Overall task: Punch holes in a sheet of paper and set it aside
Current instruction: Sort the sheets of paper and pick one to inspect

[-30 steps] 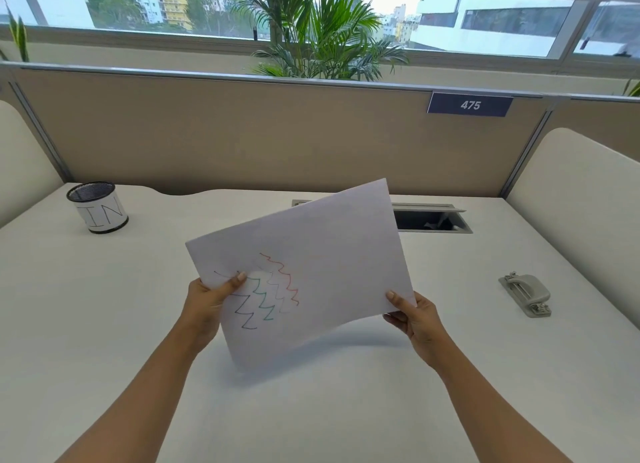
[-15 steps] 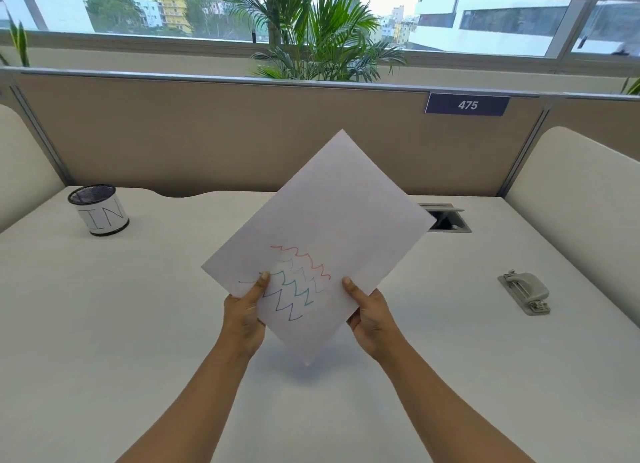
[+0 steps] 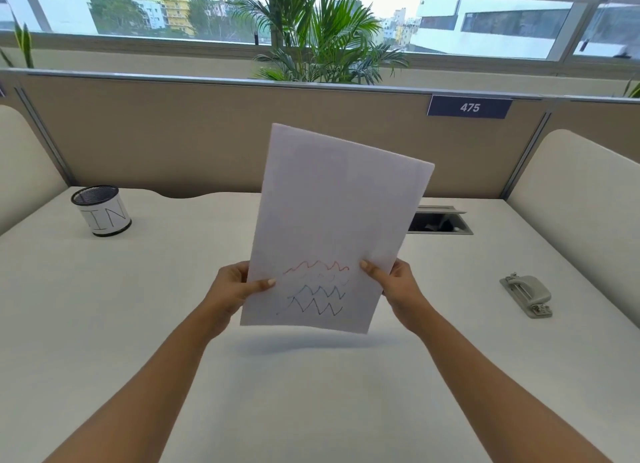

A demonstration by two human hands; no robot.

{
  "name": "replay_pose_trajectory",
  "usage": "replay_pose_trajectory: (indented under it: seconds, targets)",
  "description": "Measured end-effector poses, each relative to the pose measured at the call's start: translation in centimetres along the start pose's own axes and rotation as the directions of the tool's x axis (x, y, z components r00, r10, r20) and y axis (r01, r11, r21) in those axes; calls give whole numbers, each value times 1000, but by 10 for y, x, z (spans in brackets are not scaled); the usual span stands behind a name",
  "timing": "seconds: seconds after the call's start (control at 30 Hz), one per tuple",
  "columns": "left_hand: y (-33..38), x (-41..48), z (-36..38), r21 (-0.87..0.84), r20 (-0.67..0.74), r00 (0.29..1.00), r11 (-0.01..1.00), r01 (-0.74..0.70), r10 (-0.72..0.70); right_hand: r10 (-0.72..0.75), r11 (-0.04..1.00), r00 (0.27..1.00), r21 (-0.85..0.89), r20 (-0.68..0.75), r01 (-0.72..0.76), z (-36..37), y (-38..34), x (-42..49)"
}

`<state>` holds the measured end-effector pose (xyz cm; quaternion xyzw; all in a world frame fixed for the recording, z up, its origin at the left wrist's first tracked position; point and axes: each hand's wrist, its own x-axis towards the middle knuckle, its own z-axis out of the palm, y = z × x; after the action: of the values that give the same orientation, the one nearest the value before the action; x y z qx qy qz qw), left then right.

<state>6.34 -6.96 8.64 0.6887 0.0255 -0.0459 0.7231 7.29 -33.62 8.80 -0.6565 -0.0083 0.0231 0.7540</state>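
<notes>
White desk lies under my arms, a hole punch resting well off to my right. My left hand and right hand pinch the sheet of paper by its lower side edges, holding it nearly upright above the desk.

White desk, mesh cup far left, hole punch right

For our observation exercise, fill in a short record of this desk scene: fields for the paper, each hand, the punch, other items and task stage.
paper: sheet of paper with coloured zigzag lines, held upright above the desk
left hand: left hand grips the sheet's left edge
right hand: right hand grips its right edge
punch: hole punch on the desk at right, untouched
other: mesh cup at far left
stage: no punching begun
</notes>
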Motion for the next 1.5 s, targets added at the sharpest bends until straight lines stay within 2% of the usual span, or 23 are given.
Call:
replay_pose_trajectory:
  seconds: [0.13,0.33,0.5,0.73,0.87,1.13,1.4,1.5]
  targets:
    - [9,7,10,29,-29,999,999,-13,14,7,996,1000,-88,18,-6,10,2,-4]
    - [8,10,10,65,-73,995,996,-63,68,-7,994,1000,-106,12,8,13,0,-5]
    - [1,7,9,30,-38,997,998,-60,61,15,992,1000,-126,18,-12,14,5,-10]
    - [8,7,8,10,-78,992,995,-104,104,-12,988,1000,-153,9,14,19,-1,-8]
    - [9,3,8,8,-33,992,993,-118,118,-9,990,999,-143,42,15,18,1,-10]
    - [5,1,10,-19,-123,986,993,-119,115,23,986,999,-167,45,-15,11,11,-10]
    - [6,-1,6,-300,-261,957,933,-201,122,108,988,993,-118,54,-101,-15,25,-18]
    - [4,-2,9,-385,-296,950,897,-218,104,114,993,992,-11,44,-114,-15,28,-18]
